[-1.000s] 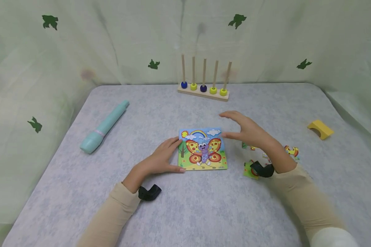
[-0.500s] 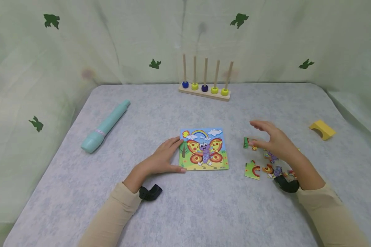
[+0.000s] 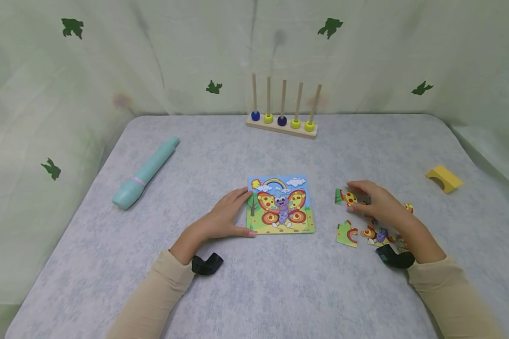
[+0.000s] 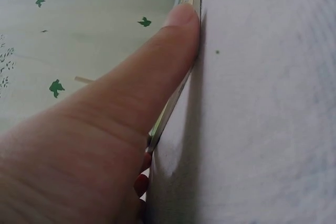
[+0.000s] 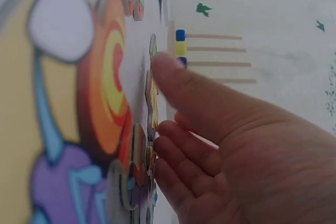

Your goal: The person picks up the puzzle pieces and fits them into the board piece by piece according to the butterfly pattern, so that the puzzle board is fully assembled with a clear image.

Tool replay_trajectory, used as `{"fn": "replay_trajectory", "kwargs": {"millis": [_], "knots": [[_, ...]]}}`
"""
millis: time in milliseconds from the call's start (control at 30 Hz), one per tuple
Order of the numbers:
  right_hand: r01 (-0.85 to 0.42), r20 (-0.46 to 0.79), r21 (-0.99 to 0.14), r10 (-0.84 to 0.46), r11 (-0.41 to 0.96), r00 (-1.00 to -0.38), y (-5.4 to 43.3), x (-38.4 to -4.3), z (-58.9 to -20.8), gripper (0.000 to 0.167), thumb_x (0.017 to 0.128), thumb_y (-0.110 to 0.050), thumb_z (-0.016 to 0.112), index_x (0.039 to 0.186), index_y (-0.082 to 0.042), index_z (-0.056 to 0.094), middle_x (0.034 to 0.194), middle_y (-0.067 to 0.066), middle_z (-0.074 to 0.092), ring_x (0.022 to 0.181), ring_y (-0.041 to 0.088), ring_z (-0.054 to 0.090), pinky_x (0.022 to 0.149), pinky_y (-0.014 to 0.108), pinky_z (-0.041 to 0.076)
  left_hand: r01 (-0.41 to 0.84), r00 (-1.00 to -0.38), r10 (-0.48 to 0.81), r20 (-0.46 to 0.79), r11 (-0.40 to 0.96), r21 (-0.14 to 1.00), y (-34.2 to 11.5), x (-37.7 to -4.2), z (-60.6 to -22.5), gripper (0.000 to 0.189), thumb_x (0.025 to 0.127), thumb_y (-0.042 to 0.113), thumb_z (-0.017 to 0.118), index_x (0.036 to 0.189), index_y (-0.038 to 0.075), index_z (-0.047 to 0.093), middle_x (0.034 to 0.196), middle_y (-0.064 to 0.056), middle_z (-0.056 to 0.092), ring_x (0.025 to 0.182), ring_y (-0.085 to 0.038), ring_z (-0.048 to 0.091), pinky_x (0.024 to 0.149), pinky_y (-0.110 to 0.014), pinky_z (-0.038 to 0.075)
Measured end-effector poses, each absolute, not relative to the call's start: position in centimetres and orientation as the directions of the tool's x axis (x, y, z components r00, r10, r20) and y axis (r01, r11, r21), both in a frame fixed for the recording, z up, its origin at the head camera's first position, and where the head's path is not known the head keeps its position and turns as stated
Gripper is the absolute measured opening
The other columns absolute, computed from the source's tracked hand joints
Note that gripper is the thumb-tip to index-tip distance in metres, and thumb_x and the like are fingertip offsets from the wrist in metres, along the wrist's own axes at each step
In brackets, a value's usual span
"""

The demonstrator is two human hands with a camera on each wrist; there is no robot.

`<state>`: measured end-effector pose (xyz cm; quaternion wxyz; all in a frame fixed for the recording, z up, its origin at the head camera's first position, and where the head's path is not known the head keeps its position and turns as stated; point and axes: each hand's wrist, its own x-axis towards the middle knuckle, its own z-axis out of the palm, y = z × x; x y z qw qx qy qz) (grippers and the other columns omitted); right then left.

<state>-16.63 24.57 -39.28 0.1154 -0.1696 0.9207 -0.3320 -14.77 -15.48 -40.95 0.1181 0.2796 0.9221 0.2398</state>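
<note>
A square picture board (image 3: 282, 205) with a butterfly, sun and rainbow lies flat near the table's middle. My left hand (image 3: 222, 216) rests at its left side, fingertips touching the left edge and the fairly straight thumb (image 4: 173, 40) at the near corner. My right hand (image 3: 377, 202) is low over loose jigsaw pieces, thumb and index finger apart on either side of a butterfly-wing piece (image 3: 349, 197). In the right wrist view the thumb (image 5: 173, 72) and fingers reach down beside pieces; no firm grip shows. Several pieces lie partly hidden under the hand.
A green puzzle piece (image 3: 347, 234) and a purple-and-orange piece (image 3: 377, 234) lie nearer the front. A wooden peg stand (image 3: 282, 125) with blue and yellow beads is at the back. A teal microphone-shaped toy (image 3: 146, 173) lies left, a yellow arch block (image 3: 444, 179) right.
My right hand has moved right from beside the board to the loose pieces, then lowered, its thumb and index finger coming closer together. My left hand stays at the board.
</note>
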Motion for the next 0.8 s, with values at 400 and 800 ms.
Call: {"fn": "replay_trajectory", "kwargs": {"millis": [400,800], "knots": [[-0.298,-0.052,-0.611,-0.413,0.733,-0.909,24.5,-16.4,-39.3,0.049,0.084,-0.021,0.065,0.126,-0.001,0.049,0.120,0.014,0.048,0.114,0.031,0.041,0.092,0.049,0.033,0.465,-0.819,0.570,-0.065,0.726,0.507,-15.3,-14.7,-41.0,0.106,0.067,0.061,0.067,0.143,0.006,0.018,0.147,-0.009,0.014,0.133,-0.025,0.011,0.105,-0.044,0.013],[-0.479,0.180,-0.589,-0.473,0.650,-0.863,21.6,-15.8,-37.2,0.045,0.082,-0.012,0.067,0.124,-0.002,0.054,0.112,0.014,0.048,0.099,0.028,0.046,0.076,0.047,0.043,0.460,-0.821,0.567,-0.063,0.724,0.514,-15.3,-14.7,-40.9,0.106,0.067,0.061,0.066,0.144,0.006,0.018,0.147,-0.008,0.014,0.133,-0.025,0.011,0.105,-0.044,0.013]]}}
